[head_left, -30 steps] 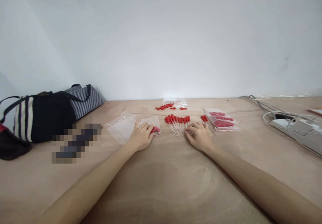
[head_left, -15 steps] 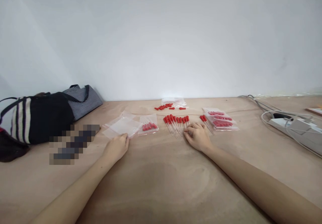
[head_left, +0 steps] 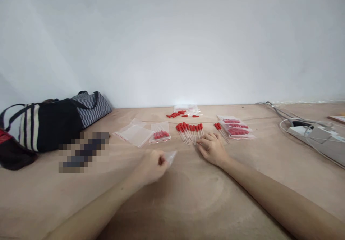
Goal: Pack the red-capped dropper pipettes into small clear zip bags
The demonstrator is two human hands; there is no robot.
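Observation:
My left hand [head_left: 153, 166] is closed on a clear plastic bag [head_left: 171, 157], which sticks out past the fingertips above the table. At the near ends of a row of red-bulbed droppers [head_left: 185, 131] rests my right hand [head_left: 212, 147], its fingers curled and its thumb near the index finger. Whatever that hand pinches, if anything, is hidden. A stack of flat zip bags [head_left: 136, 134] lies beyond the left hand. Beside it is a zip bag with red-bulbed droppers inside [head_left: 160, 134]. Two loose droppers [head_left: 219, 127] lie just past the right hand.
Filled bags [head_left: 237, 129] are stacked at the right. More droppers [head_left: 176, 114] lie near the wall by a clear bag [head_left: 185, 108]. A black bag [head_left: 59, 125] and a blurred dark object [head_left: 86, 152] are on the left. Cables and a white power strip [head_left: 318, 135] occupy the right.
My left hand has moved right and nearer to me from the stack of bags, with one clear bag now in it. The right hand has stayed almost in place.

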